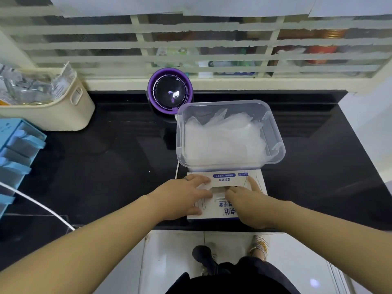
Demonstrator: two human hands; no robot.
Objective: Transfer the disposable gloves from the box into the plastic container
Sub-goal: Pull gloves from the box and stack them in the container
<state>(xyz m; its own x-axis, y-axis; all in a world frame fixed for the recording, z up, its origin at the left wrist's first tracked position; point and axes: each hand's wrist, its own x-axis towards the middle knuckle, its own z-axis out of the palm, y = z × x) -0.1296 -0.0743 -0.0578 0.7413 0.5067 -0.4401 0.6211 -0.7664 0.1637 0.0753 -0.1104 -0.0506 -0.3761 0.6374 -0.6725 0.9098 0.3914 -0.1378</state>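
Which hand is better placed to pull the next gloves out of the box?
Probably the right hand: its fingertips are at the opening of the box, while the left hand lies flat on the box top, apparently steadying it.

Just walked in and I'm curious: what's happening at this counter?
A person is moving disposable gloves out of a cardboard box into a clear plastic container just behind it on the black counter. The container already holds a heap of them. The left hand presses flat on the box top beside its opening, while the right hand has its fingers tucked into the opening, presumably for more.
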